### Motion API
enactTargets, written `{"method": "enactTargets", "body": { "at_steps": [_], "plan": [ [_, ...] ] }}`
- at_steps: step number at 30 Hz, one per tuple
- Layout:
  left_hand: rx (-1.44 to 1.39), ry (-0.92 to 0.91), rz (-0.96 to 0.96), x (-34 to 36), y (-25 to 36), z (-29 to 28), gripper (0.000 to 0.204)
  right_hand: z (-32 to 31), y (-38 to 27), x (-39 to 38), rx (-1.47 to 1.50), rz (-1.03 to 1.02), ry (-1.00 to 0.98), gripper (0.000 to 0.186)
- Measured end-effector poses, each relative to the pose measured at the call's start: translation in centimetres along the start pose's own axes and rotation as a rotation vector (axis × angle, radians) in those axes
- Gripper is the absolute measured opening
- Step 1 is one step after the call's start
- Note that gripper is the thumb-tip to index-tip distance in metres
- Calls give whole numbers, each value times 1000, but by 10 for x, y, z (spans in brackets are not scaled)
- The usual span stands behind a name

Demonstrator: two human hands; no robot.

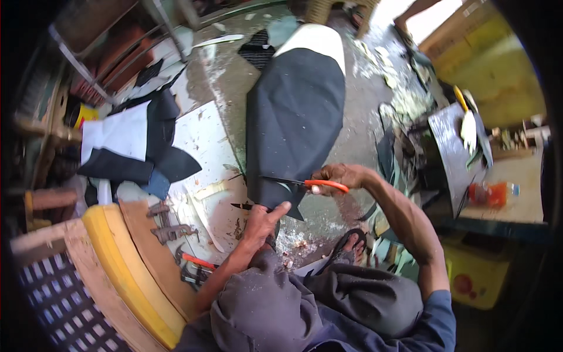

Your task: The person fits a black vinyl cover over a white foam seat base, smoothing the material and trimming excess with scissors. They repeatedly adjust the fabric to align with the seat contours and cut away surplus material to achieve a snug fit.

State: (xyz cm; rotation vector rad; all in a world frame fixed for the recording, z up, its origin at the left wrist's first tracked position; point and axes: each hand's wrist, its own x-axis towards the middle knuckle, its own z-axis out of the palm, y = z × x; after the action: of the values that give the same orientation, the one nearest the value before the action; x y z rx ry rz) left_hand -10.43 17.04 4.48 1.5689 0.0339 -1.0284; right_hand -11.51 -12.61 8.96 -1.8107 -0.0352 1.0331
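A large black sheet, seemingly vinyl or similar cover material, lies over a long pad whose rounded white end shows at the far side. My right hand is closed on the handles of orange-handled scissors. Their dark blades point left across the near part of the sheet. Just below the blades, my left hand grips the sheet's near edge, thumb on top. Beside its fingers a dark pointed piece sticks out, its kind unclear. The underside of the sheet is hidden.
Black and white sheet pieces and a white board lie at left. A metal clamp and a red-handled tool are near my left forearm. Scraps litter the right floor. A low table bears an orange-filled bottle.
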Motion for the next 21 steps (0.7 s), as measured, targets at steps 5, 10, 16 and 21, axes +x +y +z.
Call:
{"method": "enactTargets", "body": {
  "at_steps": [5,10,16,21],
  "plan": [
    [-892,-334,125,-17,17,-30,44,3,48,-57,83,-61,257,57],
    [-675,-208,143,-6,24,-30,35,71,197,-106,-79,340,884,45],
    [-551,-127,184,-16,40,-37,33,77,100,-31,-376,-98,1180,35],
    [-490,-96,205,-17,42,-20,35,56,-26,43,-680,-510,855,53]
  ]
}}
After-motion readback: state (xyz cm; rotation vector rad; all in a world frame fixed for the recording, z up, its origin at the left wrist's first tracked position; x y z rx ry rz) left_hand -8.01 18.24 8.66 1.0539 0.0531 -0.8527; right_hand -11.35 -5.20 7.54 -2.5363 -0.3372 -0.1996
